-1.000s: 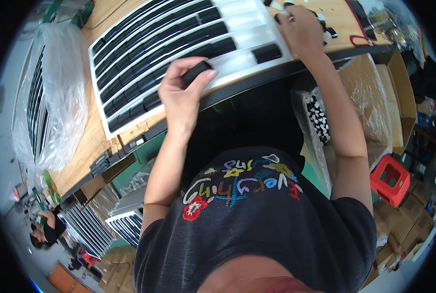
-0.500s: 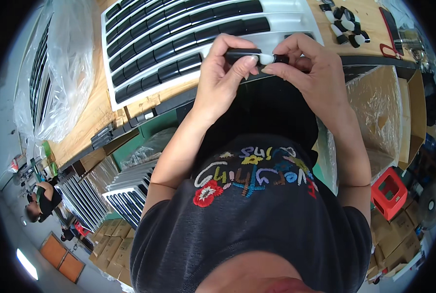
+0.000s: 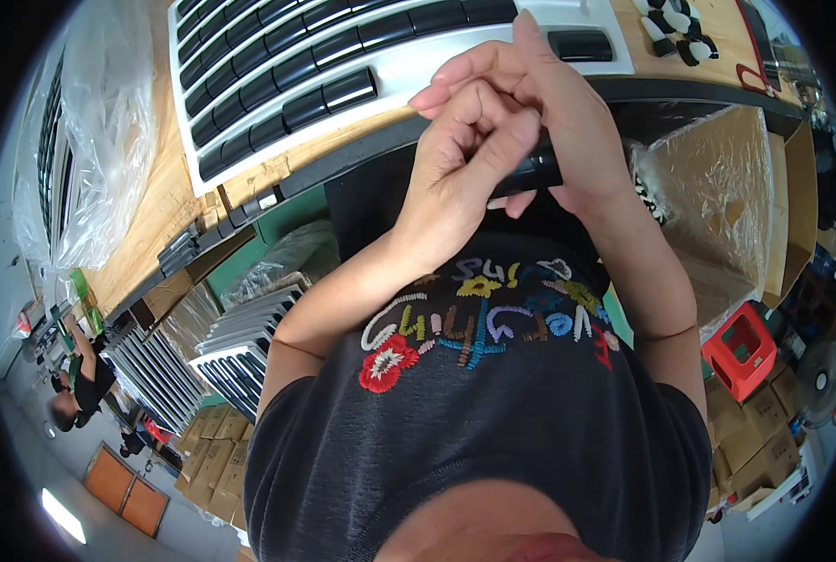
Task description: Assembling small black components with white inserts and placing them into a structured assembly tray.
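A glossy black rounded piece [image 3: 536, 174] is between my hands, above the dark gap in front of the bench; its exact kind cannot be told. My left hand [image 3: 469, 155] has curled fingers, its thumb pressed near the piece's left end. Across it lies my right hand [image 3: 568, 117], one finger pointing up and others stretched left over my left knuckles. The piece's right end meets my right palm, and a fingertip shows under it. Just beyond, a white tray [image 3: 399, 101] carries rows of similar black pieces, with a single one [image 3: 582, 45] at its right end.
Small black-and-white parts [image 3: 685, 33] lie in a pile on the wooden bench [image 3: 141, 248]. Red-handled scissors [image 3: 753, 79] rest at its right. Clear plastic wrap [image 3: 109, 178] hangs at left. An open carton [image 3: 717, 187] and red stool [image 3: 741, 351] stand at right. Another person [image 3: 85, 379] is far left.
My hands came together and lower, the right crossing over the left. The white part seen between my fingertips is now hidden. The view shifted slightly, so the tray sits higher and further left.
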The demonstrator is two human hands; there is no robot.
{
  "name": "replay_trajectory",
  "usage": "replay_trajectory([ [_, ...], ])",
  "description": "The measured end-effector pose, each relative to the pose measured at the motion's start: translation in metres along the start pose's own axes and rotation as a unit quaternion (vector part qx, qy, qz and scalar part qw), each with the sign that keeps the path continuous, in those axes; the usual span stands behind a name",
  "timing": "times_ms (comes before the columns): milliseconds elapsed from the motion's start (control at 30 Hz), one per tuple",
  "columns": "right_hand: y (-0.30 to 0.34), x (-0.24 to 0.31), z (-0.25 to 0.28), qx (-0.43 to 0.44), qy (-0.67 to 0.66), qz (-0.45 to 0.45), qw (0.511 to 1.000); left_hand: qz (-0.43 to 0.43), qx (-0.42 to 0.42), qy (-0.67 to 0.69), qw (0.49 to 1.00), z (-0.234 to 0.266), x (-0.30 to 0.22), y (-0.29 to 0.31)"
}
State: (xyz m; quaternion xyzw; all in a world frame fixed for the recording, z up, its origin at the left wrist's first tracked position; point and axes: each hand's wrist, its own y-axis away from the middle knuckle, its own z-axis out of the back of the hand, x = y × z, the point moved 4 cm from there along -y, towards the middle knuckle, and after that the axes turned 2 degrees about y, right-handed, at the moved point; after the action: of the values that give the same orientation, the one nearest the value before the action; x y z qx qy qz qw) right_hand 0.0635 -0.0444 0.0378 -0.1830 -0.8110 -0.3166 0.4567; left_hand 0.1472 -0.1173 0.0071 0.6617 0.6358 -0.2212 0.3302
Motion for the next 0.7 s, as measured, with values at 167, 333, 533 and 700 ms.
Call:
replay_trajectory([
  [167,0.001,-0.020,-0.005,0.028,0.005,-0.014,0.999,-0.161,-0.080,-0.274,0.945,0.004,-0.001,0.003],
  [333,0.004,-0.047,0.007,-0.053,-0.014,0.006,0.998,-0.224,-0.091,-0.366,0.899,-0.002,-0.011,-0.001],
  [533,0.016,-0.053,0.002,-0.094,-0.072,-0.073,0.990,-0.114,-0.049,-0.388,0.913,-0.002,-0.013,0.008],
  [700,0.024,-0.027,0.002,-0.076,0.003,0.182,0.980,-0.155,-0.137,-0.273,0.940,0.010,-0.008,0.009],
])
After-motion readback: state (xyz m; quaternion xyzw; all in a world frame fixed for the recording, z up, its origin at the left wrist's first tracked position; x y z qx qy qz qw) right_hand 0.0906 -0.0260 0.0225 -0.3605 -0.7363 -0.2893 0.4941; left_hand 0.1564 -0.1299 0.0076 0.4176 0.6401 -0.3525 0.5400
